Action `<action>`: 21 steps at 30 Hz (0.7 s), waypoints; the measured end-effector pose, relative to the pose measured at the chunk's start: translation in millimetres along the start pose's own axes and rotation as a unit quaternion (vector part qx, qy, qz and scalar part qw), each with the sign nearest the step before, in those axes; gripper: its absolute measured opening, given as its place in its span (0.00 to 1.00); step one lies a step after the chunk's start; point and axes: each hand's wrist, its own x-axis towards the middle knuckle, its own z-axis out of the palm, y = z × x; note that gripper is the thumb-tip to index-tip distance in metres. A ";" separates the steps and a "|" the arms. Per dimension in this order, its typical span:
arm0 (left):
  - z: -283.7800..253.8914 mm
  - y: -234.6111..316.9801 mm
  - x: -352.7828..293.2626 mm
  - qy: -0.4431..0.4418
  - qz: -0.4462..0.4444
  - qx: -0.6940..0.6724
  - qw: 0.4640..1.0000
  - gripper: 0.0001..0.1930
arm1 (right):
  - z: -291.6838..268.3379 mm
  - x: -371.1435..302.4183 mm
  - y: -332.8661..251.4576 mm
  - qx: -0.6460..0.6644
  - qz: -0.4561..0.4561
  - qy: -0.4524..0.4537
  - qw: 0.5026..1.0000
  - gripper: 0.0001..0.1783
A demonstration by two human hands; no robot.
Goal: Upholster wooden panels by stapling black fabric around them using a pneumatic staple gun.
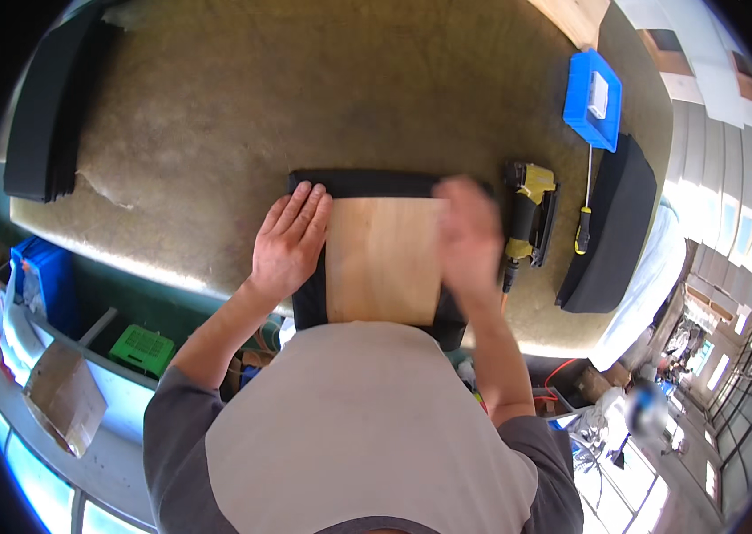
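The board (385,267) could skew if the left hand (294,233), fingers slightly spread at its ten o'clock, outpushes the right hand (469,233) at two, too blurred to tell its state.

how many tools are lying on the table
2: a yellow-and-black power tool right of the wooden board, and a screwdriver farther right, by the blue tray. More could be hidden.

The right grip (468,228) is blurred, its outline unclear.
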 end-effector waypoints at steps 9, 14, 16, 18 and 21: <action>-0.8 7.2 2.9 0.045 0.023 0.012 0.999 0.22 | -55.3 -47.6 152.3 -0.168 0.276 0.019 0.946 0.41; 5.1 11.8 -1.1 0.061 0.012 0.036 0.997 0.24 | -98.5 -4.7 122.9 0.226 0.417 -0.038 0.880 0.26; 5.1 14.2 -5.7 0.071 0.009 0.036 0.997 0.25 | -114.8 15.7 54.9 0.291 0.380 -0.075 0.875 0.19; 7.9 12.2 -5.3 0.088 0.036 0.044 0.994 0.27 | -105.1 43.0 0.7 0.331 0.355 -0.170 0.858 0.19; 8.9 11.6 -8.7 0.077 0.034 0.045 0.995 0.26 | -72.0 86.9 -56.9 0.354 0.328 -0.390 0.784 0.19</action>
